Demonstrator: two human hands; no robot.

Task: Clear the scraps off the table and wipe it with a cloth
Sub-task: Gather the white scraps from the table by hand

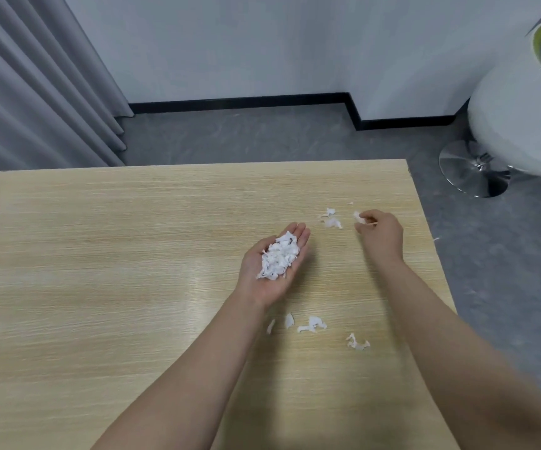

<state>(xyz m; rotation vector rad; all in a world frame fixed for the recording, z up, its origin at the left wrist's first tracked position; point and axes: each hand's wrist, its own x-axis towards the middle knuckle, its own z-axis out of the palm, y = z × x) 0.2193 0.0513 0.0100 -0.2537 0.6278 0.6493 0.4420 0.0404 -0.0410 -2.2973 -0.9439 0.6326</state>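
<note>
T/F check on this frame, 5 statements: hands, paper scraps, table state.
1. The left hand lies palm up with a heap of white paper scraps on it. True.
2. The right hand is flat and empty. False: its fingers pinch a small white paper scrap.
3. The light wood-grain table has been cleared of scraps. False: loose white scraps lie near the right hand and between the forearms.
4. A cloth lies on the table. False: none is in view.
5. A white chair on a chrome disc base stands past the table's right edge. True.
</note>
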